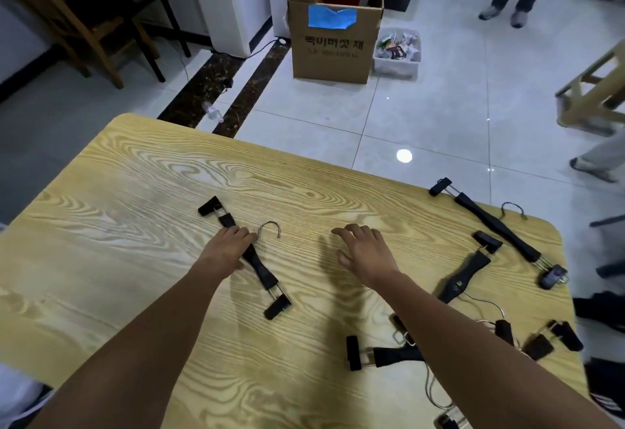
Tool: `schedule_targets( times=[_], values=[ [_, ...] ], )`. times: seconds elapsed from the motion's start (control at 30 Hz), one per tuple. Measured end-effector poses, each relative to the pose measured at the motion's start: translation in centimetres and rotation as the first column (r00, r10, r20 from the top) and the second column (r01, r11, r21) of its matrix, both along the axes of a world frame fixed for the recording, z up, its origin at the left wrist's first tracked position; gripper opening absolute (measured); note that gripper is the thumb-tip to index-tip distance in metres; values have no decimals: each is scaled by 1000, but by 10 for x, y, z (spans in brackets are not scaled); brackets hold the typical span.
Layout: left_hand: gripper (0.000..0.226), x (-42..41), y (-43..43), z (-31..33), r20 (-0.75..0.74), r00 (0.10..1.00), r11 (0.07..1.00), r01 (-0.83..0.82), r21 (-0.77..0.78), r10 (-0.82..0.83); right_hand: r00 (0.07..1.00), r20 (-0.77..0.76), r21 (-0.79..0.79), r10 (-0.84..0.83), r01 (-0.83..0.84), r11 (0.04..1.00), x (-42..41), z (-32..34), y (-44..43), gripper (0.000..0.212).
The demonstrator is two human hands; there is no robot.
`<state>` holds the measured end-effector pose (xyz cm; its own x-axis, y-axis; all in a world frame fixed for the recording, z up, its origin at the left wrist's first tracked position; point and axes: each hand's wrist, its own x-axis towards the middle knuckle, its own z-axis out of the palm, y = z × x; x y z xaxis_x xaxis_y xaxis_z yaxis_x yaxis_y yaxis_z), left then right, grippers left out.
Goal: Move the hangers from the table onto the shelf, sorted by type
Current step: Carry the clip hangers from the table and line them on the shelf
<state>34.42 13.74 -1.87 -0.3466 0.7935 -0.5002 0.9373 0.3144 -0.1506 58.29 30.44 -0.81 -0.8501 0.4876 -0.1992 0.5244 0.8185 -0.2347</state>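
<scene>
Pick-up step, by my reading: my left hand point(233, 246) is down on the black clip hanger with a steel hook point(248, 256), which lies diagonally on the pale wood-grain worktop point(135, 192). My fingers point(245, 234) curl over the hanger's middle bar, just beside the base of the hook. Whether they have closed round it I cannot tell; the hanger lies flat, not lifted.

My right hand point(367, 251) hovers over bare worktop, fingers spread, grasping nothing.

More black clip hangers lie to my right: a long one point(497, 225) near the far right edge, another point(466, 276) nearer, and a tangle partly under my right forearm.

No shelf in view. Next move likely: close the grip, lift clear, then turn to find the shelf.
</scene>
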Motion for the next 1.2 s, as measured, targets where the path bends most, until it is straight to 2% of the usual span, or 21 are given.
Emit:
schedule_targets(
  times=[0.13, 0.3, 0.5, 0.67, 0.9, 1.2],
  values=[
    [52, -3, 9, -10, -74, 996, 998, 53, 31, -50, 1000, 8, -21, -18, 18, 1000, 2, -6, 7, 46],
    [46, -5, 16, -10, -57, 986, 986, 160, 41, -158, 998, 15, -7, -63, 63, 998, 15, -4, 21, 46],
    [41, 16, 53, 14, 131, 991, 986, 8, 168, -31, 987, 6, 69, -162, 161, 985, 44, 16, 52, 45],
    [30, 53, 97, 40, 293, 956, 923, -134, 361, 24, 950, 38, 122, -310, 303, 945, 90, 32, 84, 46],
    [35, 132, 174, 54, 335, 942, 905, -116, 409, -31, 883, 62, 131, -466, 455, 881, 172, 39, 132, 46],
    [36, 224, 254, 45, 392, 912, 901, -65, 428, -120, 816, 124, 144, -564, 548, 824, 239, 22, 190, 44]
  ],
)
